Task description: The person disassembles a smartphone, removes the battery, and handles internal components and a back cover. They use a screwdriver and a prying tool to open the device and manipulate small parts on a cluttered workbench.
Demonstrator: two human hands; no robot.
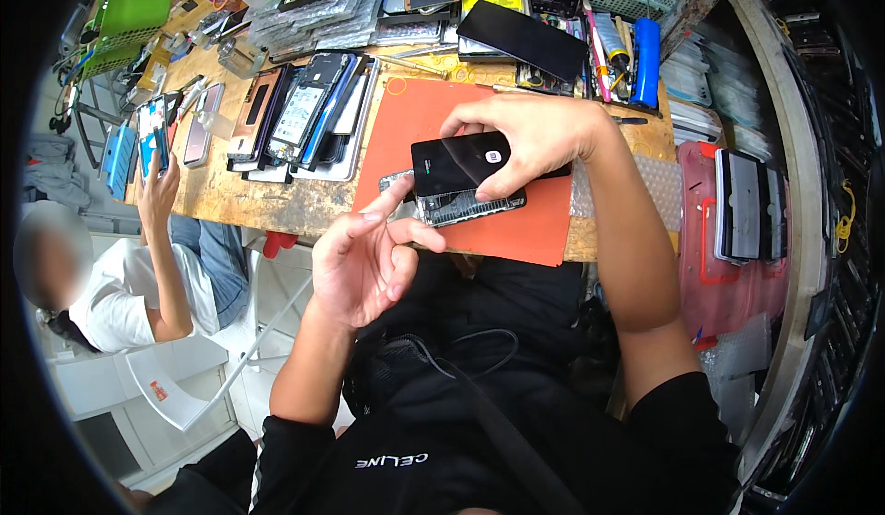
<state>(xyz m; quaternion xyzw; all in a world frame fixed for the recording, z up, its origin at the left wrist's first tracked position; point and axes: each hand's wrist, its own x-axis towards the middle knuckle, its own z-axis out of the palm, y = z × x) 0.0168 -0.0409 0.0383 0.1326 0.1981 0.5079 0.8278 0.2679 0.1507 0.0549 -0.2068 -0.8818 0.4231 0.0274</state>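
Over an orange-red mat [378, 137] on the wooden bench, my right hand [544, 137] grips a black phone screen [447, 169] between thumb and fingers. The screen is lit, with a small white logo and a green mark. Directly below it lies an opened phone body [479, 213], its dark inside showing along the near edge; the screen covers most of it. My left hand [355, 261] is palm up with fingers apart. Its index fingertip is close to the left end of the screen and phone body; whether it touches them I cannot tell.
Stacked phone parts [309, 114] lie left of the mat. A dark phone panel [523, 40], a blue cylinder [645, 63] and bubble-wrapped packs [323, 17] crowd the back. Pink case [733, 238] stands at right. At left, a seated person [147, 289] handles another phone [155, 137].
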